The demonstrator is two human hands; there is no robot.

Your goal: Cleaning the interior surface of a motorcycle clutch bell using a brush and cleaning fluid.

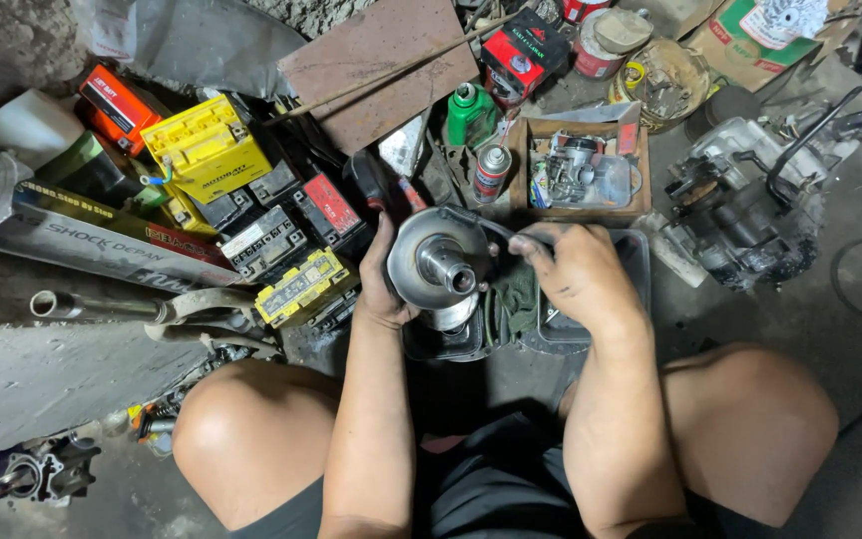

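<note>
L hand [379, 284] grips the round metal drum part [438, 268] from its left side, held over the black tray [639, 262] on the floor betw the knees. R hand [573, 271] rests fingers on the drum's right rim, closed on it. Green rag [514, 304] in tray; yellow battery [208, 148] far left, engine block [740, 205] right.

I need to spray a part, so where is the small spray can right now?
In the head view, the spray can stands upper centre on the floor, between the green bottle and the cardboard box of parts, just beyond the round metal part.
</note>
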